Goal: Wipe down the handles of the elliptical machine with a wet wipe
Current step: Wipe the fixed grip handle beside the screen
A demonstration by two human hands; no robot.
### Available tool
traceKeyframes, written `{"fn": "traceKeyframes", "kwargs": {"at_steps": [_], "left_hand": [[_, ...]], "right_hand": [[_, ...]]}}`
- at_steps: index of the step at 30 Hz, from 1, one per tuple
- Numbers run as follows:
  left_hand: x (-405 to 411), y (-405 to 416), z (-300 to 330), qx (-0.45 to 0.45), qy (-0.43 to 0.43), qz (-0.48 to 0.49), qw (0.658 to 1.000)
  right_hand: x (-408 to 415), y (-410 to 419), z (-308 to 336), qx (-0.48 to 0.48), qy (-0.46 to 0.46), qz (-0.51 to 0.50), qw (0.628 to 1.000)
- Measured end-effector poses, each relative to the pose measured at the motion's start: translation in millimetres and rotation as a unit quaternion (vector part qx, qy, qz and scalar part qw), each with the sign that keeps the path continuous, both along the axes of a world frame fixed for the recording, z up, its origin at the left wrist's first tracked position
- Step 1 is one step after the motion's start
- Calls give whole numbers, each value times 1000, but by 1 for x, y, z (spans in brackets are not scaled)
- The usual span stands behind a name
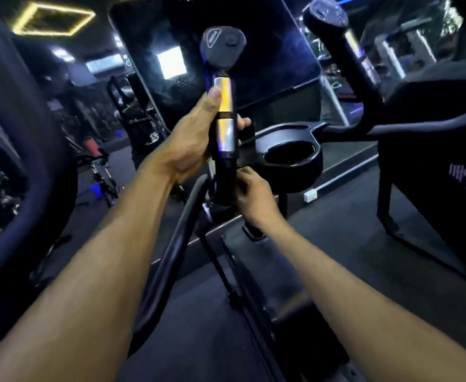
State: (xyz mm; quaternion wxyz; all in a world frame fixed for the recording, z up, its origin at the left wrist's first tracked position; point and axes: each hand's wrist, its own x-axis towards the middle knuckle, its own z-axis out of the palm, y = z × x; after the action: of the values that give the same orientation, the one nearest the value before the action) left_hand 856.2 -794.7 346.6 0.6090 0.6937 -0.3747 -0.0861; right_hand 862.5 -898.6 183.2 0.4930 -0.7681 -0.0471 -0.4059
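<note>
Black and silver, the near handle point(223, 117) of the elliptical machine stands upright at frame centre. The left hand point(196, 139) grips its metal bands, likely to steady it. Just below, the right hand point(254, 194) curls its fingers against the black stem, seemingly rubbing it; no wet wipe can be made out. A second handle point(350, 51) rises upper right. Lettering atop the dark screen point(267, 51) is cut off, unreadable.

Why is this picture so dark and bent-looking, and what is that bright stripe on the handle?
Head view: the room is dim, lit bluish; the wide lens bows the edges; the background machines are blurred. The stripe is glare on the metal bands of the handle, which the left hand grips; the right hand sits lower, in shadow.
</note>
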Motion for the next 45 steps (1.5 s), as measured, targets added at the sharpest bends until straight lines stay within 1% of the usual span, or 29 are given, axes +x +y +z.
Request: {"fn": "traceKeyframes", "kwargs": {"at_steps": [1, 3, 5, 7, 8, 11, 13, 15, 18, 20, 22, 25, 29, 31, 33, 34, 35, 37, 39, 41, 42, 43, 45], "left_hand": [[1, -1, -1, 2, 0, 4, 1000], [2, 0, -2, 3, -7, 14, 1000], [2, 0, -2, 9, -11, 15, 1000], [0, 0, -1, 10, -7, 11, 1000], [-2, 0, -1, 6, -3, 10, 1000], [-3, 1, -2, 0, -3, 3, 1000], [-4, 2, -3, 1, -3, 8, 1000], [-4, 3, -3, 4, -2, 8, 1000], [-3, 3, -3, 10, -5, 9, 1000], [-2, 4, -3, 10, -7, 8, 1000], [-2, 4, -3, 10, -8, 4, 1000], [-1, 4, -3, 10, -8, 4, 1000], [-2, 5, -2, 7, -9, 3, 1000], [-3, 5, -2, 8, -10, 5, 1000], [-3, 4, -2, 10, -12, 2, 1000], [-3, 3, -2, 11, -12, 3, 1000], [-2, 3, -2, 11, -11, 4, 1000], [-2, 3, -3, 8, -8, 13, 1000], [-2, 4, -3, 8, -8, 22, 1000], [-3, 4, -2, 22, -17, 35, 999], [-3, 4, -2, 29, -21, 40, 999], [-3, 3, -2, 29, -23, 41, 998], [-4, 2, -3, 17, -15, 40, 999]], "right_hand": [[2, -3, 0, -32, 9, 16, 999], [6, -7, 4, -132, 29, 49, 990], [8, -14, 13, -157, 34, 82, 984], [5, -18, 19, -151, -1, 85, 985], [0, -18, 18, -128, -14, 96, 987], [-11, -14, 4, -11, 31, 162, 986], [-12, -11, -2, 16, 52, 194, 980], [-9, -14, 1, 10, 24, 206, 978], [1, -18, 6, -83, -28, 162, 983], [6, -18, 6, -107, -54, 144, 982], [7, -13, 7, -70, -51, 151, 985], [-1, -7, 6, 11, 5, 189, 982], [-33, 2, 15, 45, 78, 199, 976], [-51, 1, 31, 32, 115, 195, 973], [-65, 0, 48, 37, 135, 221, 965], [-70, -2, 55, 68, 146, 249, 955], [-74, -3, 60, 118, 163, 288, 936], [-78, -5, 66, 231, 174, 352, 890], [-80, -6, 72, 316, 163, 382, 853], [-80, -3, 75, 369, 156, 394, 827], [-81, -1, 73, 377, 151, 386, 828], [-82, 1, 69, 374, 145, 371, 837], [-84, 8, 59, 335, 127, 320, 877]]}}
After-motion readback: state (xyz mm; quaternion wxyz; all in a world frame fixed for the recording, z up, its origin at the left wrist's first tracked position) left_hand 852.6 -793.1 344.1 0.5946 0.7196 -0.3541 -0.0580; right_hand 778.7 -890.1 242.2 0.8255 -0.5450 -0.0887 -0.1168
